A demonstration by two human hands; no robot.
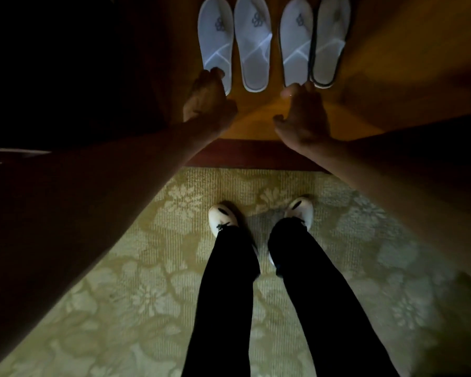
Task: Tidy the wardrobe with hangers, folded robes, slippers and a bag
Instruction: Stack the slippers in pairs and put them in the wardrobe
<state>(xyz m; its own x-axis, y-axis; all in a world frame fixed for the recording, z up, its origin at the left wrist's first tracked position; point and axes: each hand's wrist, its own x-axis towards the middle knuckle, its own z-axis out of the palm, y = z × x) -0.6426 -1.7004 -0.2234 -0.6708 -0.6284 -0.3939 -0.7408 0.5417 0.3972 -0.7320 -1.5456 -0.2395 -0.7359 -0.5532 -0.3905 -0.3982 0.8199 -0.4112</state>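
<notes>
Four white cloth slippers (272,42) lying just beyond both loosely open, empty hands, left hand (210,102) and right hand (301,115), look light, floppy, best pinched at the heels.

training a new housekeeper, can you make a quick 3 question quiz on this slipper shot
1. How many white slippers lie on the wardrobe floor?
2. True or false: the far right slipper shows a printed logo on top.
3. Which slipper does the left hand touch? A) far left slipper B) second from left C) far right

Key
1. Four, in a row.
2. False; it shows a dark-edged sole side and no logo.
3. A, at its heel. The right hand reaches to the third slipper.
</notes>
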